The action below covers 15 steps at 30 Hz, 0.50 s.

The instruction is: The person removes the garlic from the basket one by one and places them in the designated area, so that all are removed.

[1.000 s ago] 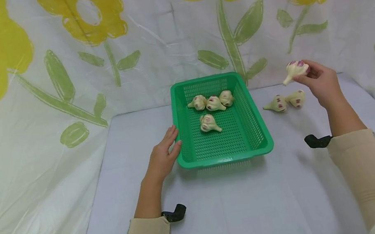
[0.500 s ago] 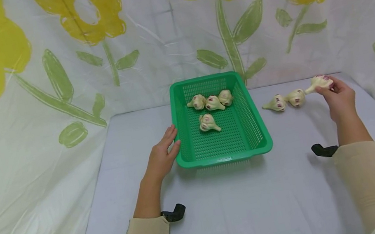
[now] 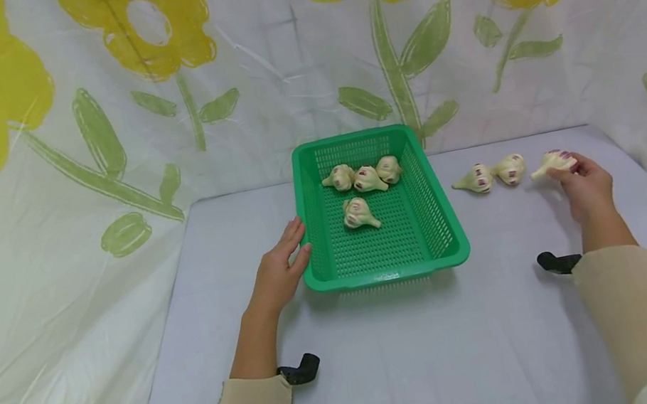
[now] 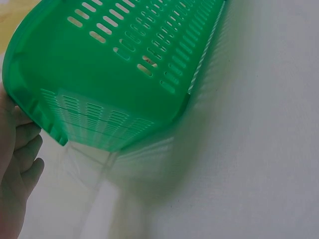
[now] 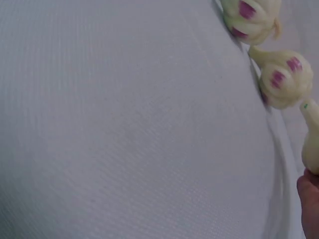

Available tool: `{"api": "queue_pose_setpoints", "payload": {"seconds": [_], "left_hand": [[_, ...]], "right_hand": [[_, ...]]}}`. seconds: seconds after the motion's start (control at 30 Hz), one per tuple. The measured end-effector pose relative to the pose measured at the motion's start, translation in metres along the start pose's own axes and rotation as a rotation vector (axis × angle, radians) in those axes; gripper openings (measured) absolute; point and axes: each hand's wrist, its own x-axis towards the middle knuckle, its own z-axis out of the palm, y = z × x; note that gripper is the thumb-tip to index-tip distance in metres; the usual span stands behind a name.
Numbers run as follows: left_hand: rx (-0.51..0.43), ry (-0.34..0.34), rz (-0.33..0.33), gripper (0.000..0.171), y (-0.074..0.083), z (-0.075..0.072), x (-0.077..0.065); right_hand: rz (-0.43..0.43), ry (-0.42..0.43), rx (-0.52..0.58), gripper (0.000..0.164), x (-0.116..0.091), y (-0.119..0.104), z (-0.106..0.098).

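Right hand (image 3: 589, 187): thumb and fingers pinching one garlic bulb (image 3: 557, 161) by its purple-marked body, stem to the left. Cannot tell whether its underside meets the table. Just left of that stem, a second bulb (image 3: 510, 170); against it a third bulb (image 3: 478, 179). Both lie on their sides on the white table (image 3: 429, 357), outside the basket, stem of the leftmost to the left.

Left hand (image 3: 279, 271): fingers extended, thumb apart from them, tips at the left rim of a green basket (image 3: 388, 276). Left wrist view has the fingers along the rim's outer edge.

Basket: rectangular, plastic, slotted walls, perforated floor, upright on the table. Holds four bulbs. Three in a row toward the far wall: left one (image 3: 342, 178) with stem left, middle one (image 3: 370, 179) with stem to the near right, right one (image 3: 388, 169) with stem direction unclear. Fourth (image 3: 358, 213) nearer, apart from the row, stem to the near right.

Beyond: pale sheet (image 3: 281, 108) with painted yellow flowers.
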Motion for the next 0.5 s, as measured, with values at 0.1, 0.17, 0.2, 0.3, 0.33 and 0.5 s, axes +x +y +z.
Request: {"api": "queue_pose_setpoints", "payload": {"seconds": [0.1, 0.17, 0.2, 0.3, 0.33, 0.5], "left_hand": [[0.001, -0.001, -0.003, 0.053, 0.0, 0.0, 0.0], [-0.001, -0.004, -0.004, 0.053, 0.0, 0.0, 0.0], [-0.002, -0.005, -0.006, 0.053, 0.0, 0.0, 0.0], [-0.002, -0.005, -0.003, 0.053, 0.0, 0.0, -0.001], [-0.005, -0.003, -0.001, 0.053, -0.001, 0.0, -0.001], [-0.006, 0.002, 0.004, 0.053, -0.003, 0.001, 0.0]], "right_hand": [[0.032, -0.008, -0.022, 0.093, 0.005, 0.004, -0.003], [0.044, -0.008, -0.034, 0.093, 0.008, 0.007, -0.005], [0.046, -0.01, -0.043, 0.093, 0.01, 0.008, -0.005], [0.03, -0.009, -0.063, 0.093, 0.014, 0.011, -0.006], [0.023, -0.007, -0.075, 0.093, 0.014, 0.011, -0.007], [0.022, 0.012, -0.112, 0.095, 0.016, 0.013, -0.006]]}}
